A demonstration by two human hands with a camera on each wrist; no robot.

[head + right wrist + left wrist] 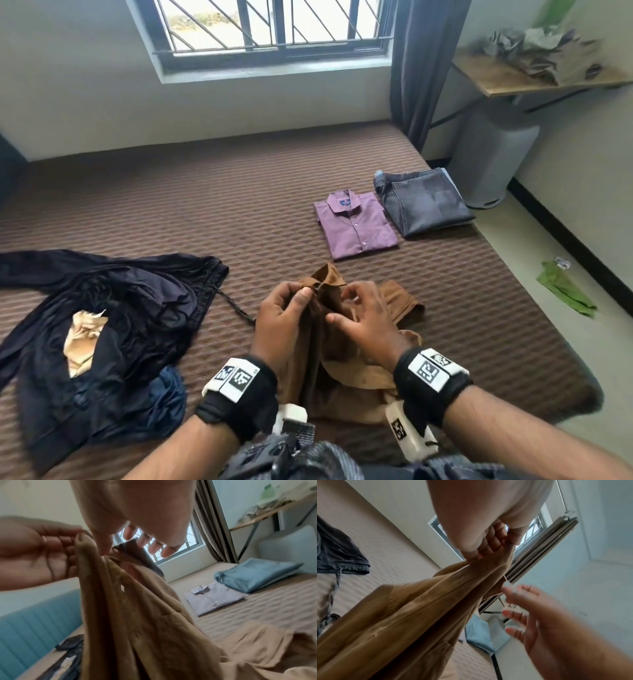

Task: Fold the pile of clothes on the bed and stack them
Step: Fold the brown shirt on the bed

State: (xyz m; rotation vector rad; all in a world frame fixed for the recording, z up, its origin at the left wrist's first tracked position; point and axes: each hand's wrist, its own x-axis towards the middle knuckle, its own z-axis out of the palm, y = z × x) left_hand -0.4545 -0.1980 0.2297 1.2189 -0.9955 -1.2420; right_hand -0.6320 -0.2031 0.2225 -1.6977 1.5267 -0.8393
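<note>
One crumpled brown cotton shirt [346,346] is held up over the near edge of the bed [239,192], a mattress covered in a brown ribbed sheet; its lower part trails onto the sheet in front of the person. The left hand [284,318] pinches the gathered fabric just below the collar, fingers curled round the cloth, as the left wrist view confirms. The right hand [363,322] is beside it with fingers spread and loosely bent; it grasps nothing, and whether its fingertips touch the shirt cannot be told. Two folded garments lie side by side at the far right of the bed: one purple button-up shirt [356,222], collar toward the window, and just beside it, to its right, one pair of grey-blue jeans [424,202], folded into a rectangle. At the left of the bed lies one unfolded pile: a dark navy garment [113,325] with a drawstring, one tan cloth [84,339] showing on top of it, and one blue piece [168,394] at its near edge. One green cloth [565,291] lies on the floor to the right of the bed.
</note>
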